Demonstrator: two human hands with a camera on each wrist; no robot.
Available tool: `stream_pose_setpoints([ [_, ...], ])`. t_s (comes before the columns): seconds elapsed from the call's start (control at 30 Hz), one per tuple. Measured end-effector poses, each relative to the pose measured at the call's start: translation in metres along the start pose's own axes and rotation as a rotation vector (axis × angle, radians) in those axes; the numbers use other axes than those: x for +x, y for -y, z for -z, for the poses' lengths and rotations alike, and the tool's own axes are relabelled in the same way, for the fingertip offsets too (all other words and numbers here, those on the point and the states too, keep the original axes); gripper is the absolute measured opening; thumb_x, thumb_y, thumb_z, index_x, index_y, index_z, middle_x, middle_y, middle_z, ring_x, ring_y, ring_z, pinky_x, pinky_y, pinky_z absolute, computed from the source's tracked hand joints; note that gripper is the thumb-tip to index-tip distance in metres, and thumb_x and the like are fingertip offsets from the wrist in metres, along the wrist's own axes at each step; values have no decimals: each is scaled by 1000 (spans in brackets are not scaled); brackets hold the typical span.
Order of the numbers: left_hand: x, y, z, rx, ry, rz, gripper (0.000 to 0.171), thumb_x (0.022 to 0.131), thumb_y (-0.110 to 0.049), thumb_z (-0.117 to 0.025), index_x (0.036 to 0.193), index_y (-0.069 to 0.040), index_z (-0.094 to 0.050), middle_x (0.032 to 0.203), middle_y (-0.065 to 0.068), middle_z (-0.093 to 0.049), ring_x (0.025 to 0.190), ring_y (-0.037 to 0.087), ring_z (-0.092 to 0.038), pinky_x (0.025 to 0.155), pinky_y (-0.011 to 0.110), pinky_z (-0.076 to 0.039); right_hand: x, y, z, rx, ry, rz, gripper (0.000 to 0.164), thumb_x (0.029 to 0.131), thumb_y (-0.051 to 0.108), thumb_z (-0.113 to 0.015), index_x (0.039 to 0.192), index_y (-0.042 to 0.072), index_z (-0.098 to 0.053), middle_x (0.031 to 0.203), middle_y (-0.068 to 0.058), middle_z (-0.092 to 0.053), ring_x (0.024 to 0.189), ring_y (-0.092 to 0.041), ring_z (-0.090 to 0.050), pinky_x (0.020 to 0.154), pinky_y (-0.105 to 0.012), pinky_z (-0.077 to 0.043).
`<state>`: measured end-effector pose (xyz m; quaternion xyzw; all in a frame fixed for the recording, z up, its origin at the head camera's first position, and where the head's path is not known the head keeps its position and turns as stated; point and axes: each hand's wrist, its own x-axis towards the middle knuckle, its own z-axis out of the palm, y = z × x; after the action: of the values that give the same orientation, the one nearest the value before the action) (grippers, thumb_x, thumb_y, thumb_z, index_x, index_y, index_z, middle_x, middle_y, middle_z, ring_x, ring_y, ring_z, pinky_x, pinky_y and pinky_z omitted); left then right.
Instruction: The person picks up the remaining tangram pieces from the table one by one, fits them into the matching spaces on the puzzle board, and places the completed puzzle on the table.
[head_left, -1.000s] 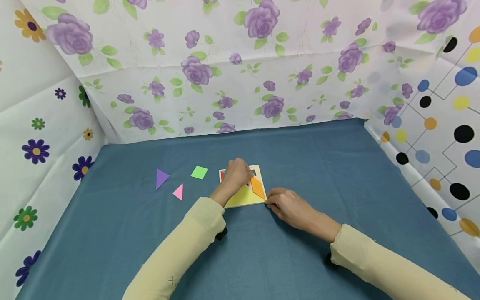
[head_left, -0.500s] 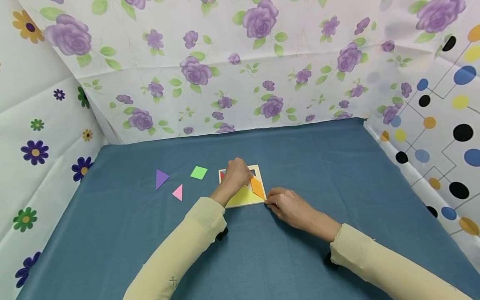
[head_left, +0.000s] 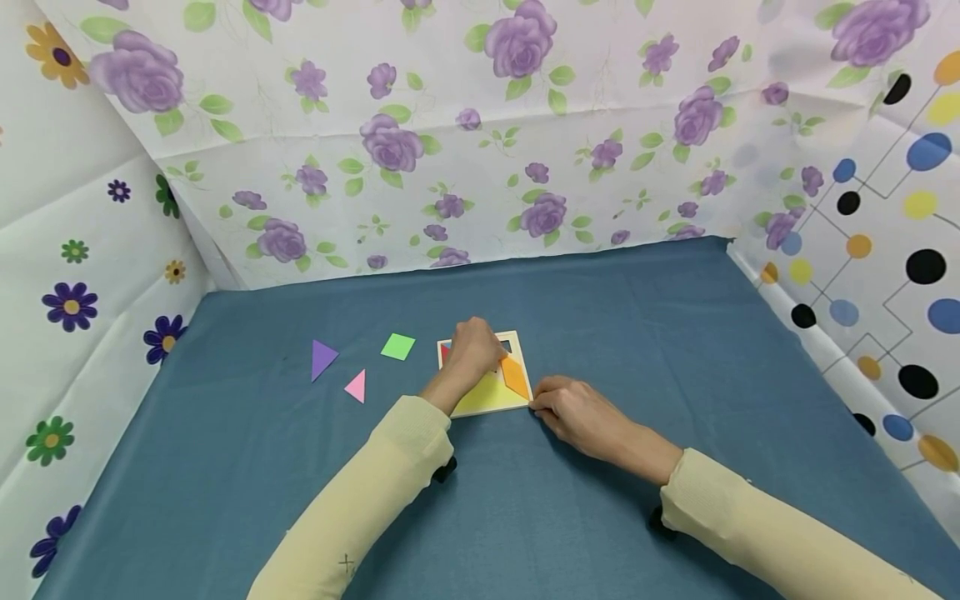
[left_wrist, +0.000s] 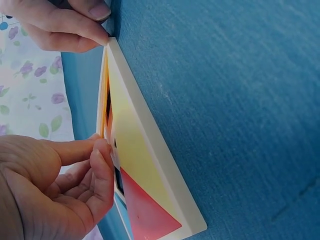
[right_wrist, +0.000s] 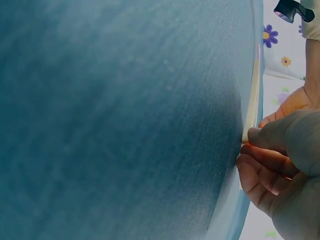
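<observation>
My left hand (head_left: 471, 354) is over a wooden tangram tray (left_wrist: 156, 150), thumb and index finger pinching the end of an orange parallelogram piece (head_left: 515, 377). That piece lies slanted along the tray's right side, its near end by the corner. Inside the tray are a large yellow triangle (head_left: 486, 395) and a red triangle (left_wrist: 147, 207); a patch of blue shows behind the left hand, which hides much of the tray's middle. My right hand (head_left: 577, 417) pinches the tray's near right corner between thumb and fingers.
Left of the tray, a green square piece (head_left: 398, 347), a pink triangle (head_left: 357, 386) and a purple triangle (head_left: 324, 360) lie on the blue cloth (head_left: 600, 317). Flowered and dotted sheets (head_left: 465, 167) hang around the table's back and sides.
</observation>
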<state>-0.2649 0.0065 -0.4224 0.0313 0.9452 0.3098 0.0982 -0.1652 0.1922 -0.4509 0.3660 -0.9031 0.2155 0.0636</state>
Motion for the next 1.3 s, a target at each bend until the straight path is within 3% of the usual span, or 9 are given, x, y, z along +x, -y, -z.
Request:
stream_pose_setpoints([
  [0.5, -11, -5, 6, 11, -3, -17, 27, 90, -10, -79, 65, -5, -70, 64, 2, -58, 62, 18, -55, 55, 24, -42, -1, 0, -1, 1, -9, 6, 15, 92, -3, -76, 104, 4, -81, 103, -7, -71, 91, -20, -70, 77, -33, -59],
  [0.93, -11, -5, 5, 19, -10, -20, 24, 90, -10, -80, 67, -5, -72, 66, 2, -62, 61, 18, -57, 54, 24, -43, -2, 0, -2, -10, -14, 5, 15, 91, -4, -75, 103, 4, -81, 103, -7, -71, 91, -20, -69, 77, -33, -59],
  [1.3, -9, -4, 4, 27, -13, -31, 37, 91, -9, -78, 57, -7, -64, 55, 0, -50, 54, 18, -52, 50, 24, -38, 0, 0, -1, -1, -5, 1, 15, 93, -4, -73, 105, 3, -80, 105, -9, -71, 93, -22, -70, 78, -34, -59],
])
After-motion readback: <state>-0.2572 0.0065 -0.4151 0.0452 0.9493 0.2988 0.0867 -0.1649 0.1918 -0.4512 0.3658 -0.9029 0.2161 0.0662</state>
